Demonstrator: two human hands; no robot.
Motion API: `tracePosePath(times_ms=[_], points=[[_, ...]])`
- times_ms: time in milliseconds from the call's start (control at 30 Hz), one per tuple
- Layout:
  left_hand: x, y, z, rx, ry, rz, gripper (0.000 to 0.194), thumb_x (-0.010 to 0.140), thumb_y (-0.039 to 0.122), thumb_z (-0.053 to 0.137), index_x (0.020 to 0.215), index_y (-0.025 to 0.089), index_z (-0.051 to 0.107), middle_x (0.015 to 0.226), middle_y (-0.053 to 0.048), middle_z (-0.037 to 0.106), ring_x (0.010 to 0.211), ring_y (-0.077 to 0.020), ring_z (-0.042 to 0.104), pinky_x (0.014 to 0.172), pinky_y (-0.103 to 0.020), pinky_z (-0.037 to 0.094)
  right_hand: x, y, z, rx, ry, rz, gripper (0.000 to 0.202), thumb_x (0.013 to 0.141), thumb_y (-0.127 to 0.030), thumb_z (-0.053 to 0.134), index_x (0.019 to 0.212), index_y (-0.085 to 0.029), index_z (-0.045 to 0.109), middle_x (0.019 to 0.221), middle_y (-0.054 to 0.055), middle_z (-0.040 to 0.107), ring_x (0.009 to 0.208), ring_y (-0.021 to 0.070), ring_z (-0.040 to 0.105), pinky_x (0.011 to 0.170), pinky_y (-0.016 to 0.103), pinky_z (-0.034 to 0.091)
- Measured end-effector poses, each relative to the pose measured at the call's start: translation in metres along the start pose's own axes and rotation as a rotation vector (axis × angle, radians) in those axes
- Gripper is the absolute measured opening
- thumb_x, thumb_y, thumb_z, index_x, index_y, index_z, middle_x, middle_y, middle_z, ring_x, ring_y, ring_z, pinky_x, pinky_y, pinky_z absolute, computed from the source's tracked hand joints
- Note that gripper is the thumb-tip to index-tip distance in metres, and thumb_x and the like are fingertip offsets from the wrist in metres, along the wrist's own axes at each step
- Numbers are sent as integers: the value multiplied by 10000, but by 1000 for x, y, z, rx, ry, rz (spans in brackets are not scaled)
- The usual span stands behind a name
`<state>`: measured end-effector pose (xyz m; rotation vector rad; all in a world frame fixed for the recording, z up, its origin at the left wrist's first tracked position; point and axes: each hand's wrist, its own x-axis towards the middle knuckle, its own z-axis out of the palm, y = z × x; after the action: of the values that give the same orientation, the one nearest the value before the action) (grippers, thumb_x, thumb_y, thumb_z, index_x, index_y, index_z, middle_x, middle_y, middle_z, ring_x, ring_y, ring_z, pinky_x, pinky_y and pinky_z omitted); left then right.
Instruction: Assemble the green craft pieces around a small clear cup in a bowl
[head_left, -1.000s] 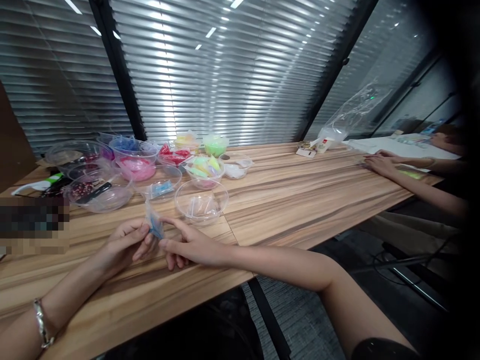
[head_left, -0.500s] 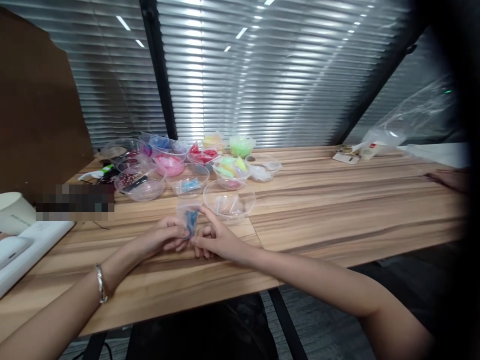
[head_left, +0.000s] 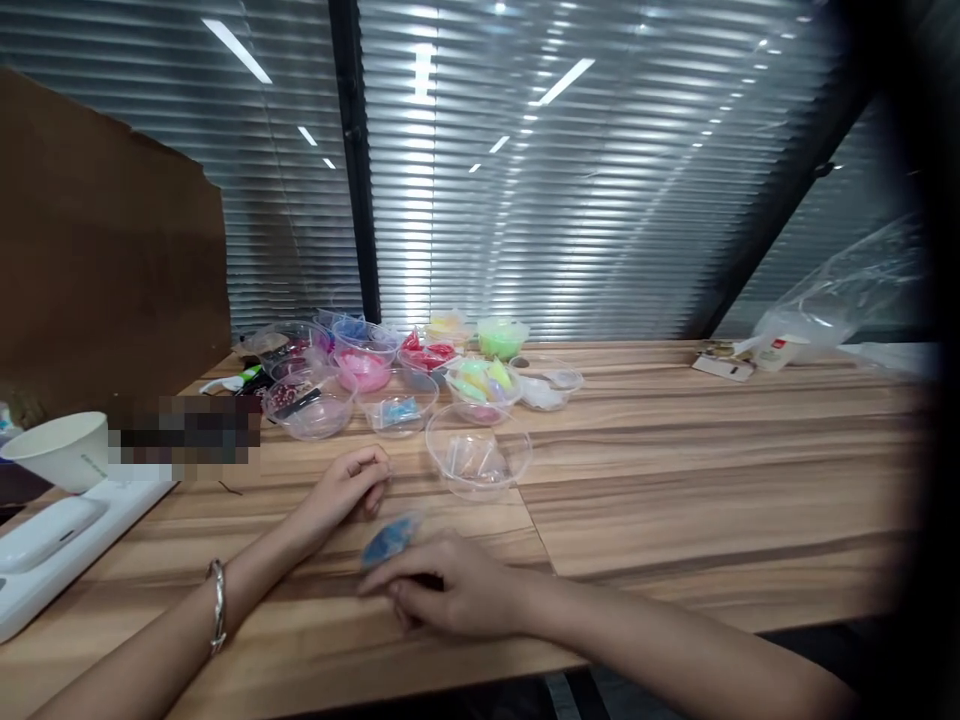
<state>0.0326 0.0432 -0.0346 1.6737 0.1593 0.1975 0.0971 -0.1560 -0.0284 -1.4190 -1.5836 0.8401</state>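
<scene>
My left hand [head_left: 351, 490] rests near the table's middle, its fingers loosely curled and somewhat apart, with nothing visible in them. Nearer to me, my right hand [head_left: 457, 585] reaches in from the right, palm down with bent fingers. A small clear zip bag with blue contents [head_left: 388, 540] shows beyond its index finger, smeared by motion. It appears gripped by the right hand, though the contact is hidden. Just past both hands stands a clear plastic bowl [head_left: 517, 460] with small transparent packets [head_left: 476, 458] inside. Another clear bowl [head_left: 375, 415] holds a light-blue packet [head_left: 397, 410].
Several more bowls stand behind, including pink [head_left: 364, 370], red [head_left: 427, 350] and green [head_left: 502, 338] contents. At left are a paper cup [head_left: 67, 450], a white device [head_left: 82, 530] and a brown panel [head_left: 112, 250]. A plastic bag [head_left: 817, 300] lies far right.
My left hand has let go of the zip bag. My right hand has drawn towards me, and the bag has moved along with it. The view has tilted upwards.
</scene>
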Motion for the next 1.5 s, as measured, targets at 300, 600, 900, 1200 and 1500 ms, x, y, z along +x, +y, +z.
tracePosePath(times_ms=[300, 600, 900, 1200, 1500], points=[[-7, 14, 8, 196, -201, 57, 408, 910, 519, 480, 898, 162, 675, 1130, -105, 617, 1123, -231, 536, 983, -323, 388, 6, 5, -1, -97, 230, 17, 354, 877, -139, 483, 1167, -196, 679, 1206, 74, 649, 1134, 184, 580, 1015, 341, 438], [-14, 17, 13, 60, -272, 61, 396, 809, 449, 703, 1111, 215, 596, 1324, -105, 553, 1129, -233, 578, 937, -324, 457, 3, 12, 2, -260, 304, 38, 537, 900, -211, 471, 1436, -210, 430, 1379, 131, 503, 1316, 251, 431, 1140, 518, 304], [-11, 8, 10, -118, -192, 160, 313, 785, 275, 754, 1066, 201, 634, 1211, -94, 626, 1118, -214, 602, 964, -344, 474, 5, 17, 5, -205, 331, 91, 605, 902, -281, 477, 1487, -225, 336, 1457, 131, 401, 1396, 262, 335, 1186, 522, 217], [25, 43, -22, 45, 280, 360, 417, 859, 410, 667, 1192, 190, 543, 1368, -126, 541, 1296, -246, 498, 1087, -353, 406, 2, 21, 4, -78, 245, 144, 763, 890, -189, 441, 1560, -244, 81, 1345, 113, 492, 1280, 186, 456, 1133, 422, 337], [67, 52, -91, 738, 607, 356, 662, 925, 583, 450, 1442, 179, 362, 1539, -121, 328, 1426, -251, 314, 1191, -418, 246, -1, 14, 3, -192, 221, 101, 718, 878, -128, 435, 1543, -245, 191, 1294, 84, 527, 1234, 153, 472, 1124, 363, 345]])
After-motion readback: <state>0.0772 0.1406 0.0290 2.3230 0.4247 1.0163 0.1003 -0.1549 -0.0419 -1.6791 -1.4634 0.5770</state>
